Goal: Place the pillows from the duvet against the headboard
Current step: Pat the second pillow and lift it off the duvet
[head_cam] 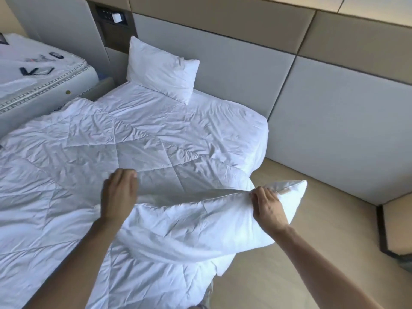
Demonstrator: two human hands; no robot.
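One white pillow (161, 71) leans upright against the grey padded headboard (245, 70) at the far left of the bed. A second white pillow (200, 226) lies lifted over the near right corner of the quilted white duvet (93, 148). My left hand (120, 194) grips its upper edge on the left side. My right hand (267, 208) pinches the same edge near the pillow's right end, which sticks out past the bed over the floor.
A bare mattress (33, 74) with dark printed marks stands to the left beyond a narrow gap. A control panel (111, 15) sits in the wall above the gap. Beige floor (301, 253) runs along the right of the bed, with a dark-edged platform (396, 228) at far right.
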